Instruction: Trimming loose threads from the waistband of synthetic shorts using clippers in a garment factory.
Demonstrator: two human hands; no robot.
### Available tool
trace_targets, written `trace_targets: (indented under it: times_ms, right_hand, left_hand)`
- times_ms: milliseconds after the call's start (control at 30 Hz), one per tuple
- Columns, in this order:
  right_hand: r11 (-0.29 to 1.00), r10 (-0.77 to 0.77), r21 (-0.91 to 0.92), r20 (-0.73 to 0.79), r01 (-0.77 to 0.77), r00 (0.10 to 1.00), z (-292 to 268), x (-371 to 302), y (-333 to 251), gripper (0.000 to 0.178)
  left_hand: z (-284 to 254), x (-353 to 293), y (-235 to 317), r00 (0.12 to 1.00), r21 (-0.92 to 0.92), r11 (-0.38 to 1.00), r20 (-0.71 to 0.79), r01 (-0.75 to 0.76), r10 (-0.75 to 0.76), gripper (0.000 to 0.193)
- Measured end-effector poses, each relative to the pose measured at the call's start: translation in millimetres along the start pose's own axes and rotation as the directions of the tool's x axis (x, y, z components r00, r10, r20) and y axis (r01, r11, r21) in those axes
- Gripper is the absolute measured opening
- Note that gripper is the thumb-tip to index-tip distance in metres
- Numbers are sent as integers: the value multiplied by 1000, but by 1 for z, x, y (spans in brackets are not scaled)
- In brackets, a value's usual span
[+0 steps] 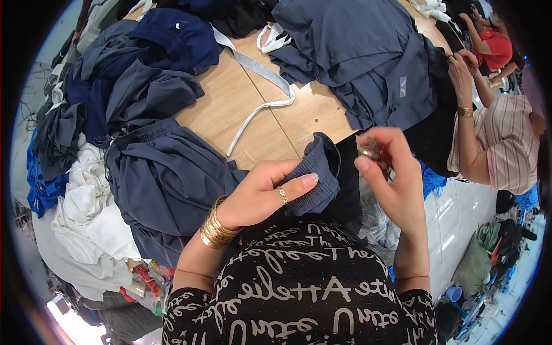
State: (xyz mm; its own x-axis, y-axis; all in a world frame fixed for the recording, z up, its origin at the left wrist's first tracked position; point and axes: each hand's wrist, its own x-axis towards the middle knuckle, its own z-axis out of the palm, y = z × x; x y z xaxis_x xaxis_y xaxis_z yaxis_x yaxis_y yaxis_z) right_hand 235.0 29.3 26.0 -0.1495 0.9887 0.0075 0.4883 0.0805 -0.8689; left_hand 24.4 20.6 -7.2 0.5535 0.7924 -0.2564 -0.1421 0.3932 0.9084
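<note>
A grey-blue garment (318,187) with a gathered, elastic-looking edge is bunched up in front of my chest. My left hand (270,190) grips it, thumb pressed flat on the ribbed gathers and fingers behind. To the right, apart from the cloth, my right hand (397,172) is raised with its fingers curled around a small shiny metal thing (371,149). Most of that thing is hidden by the fingers, so its exact kind is unclear. Left of my left hand lies a dark grey-blue garment with a gathered waistband (167,178), draped over the table edge.
On the wooden table (259,132) lies a white-and-grey strip (264,72). Dark garments (155,52) pile up at the far left, grey ones (368,57) at the far right. White cloth (89,201) hangs at left. Other people (494,138) work on the right.
</note>
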Motion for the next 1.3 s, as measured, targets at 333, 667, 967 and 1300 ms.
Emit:
trace_targets:
  times_ms: [333, 667, 967, 1300]
  right_hand:
    - [993, -44, -99, 176, 62, 983, -3, -4, -17, 26]
    - [838, -481, -228, 121, 496, 868, 21, -8, 22, 33]
    - [961, -267, -31, 146, 274, 953, 12, -13, 17, 20]
    - [986, 74, 142, 118, -90, 990, 15, -11, 6, 32]
  left_hand:
    - [-3, 5, 6, 999, 57, 998, -42, -21, 23, 25]
    - [6, 10, -13, 981, 141, 990, -194, 26, 2, 21]
    - [8, 24, -23, 960, -69, 997, -281, -29, 9, 13]
    - [0, 15, -11, 955, -121, 991, -297, -59, 20, 19]
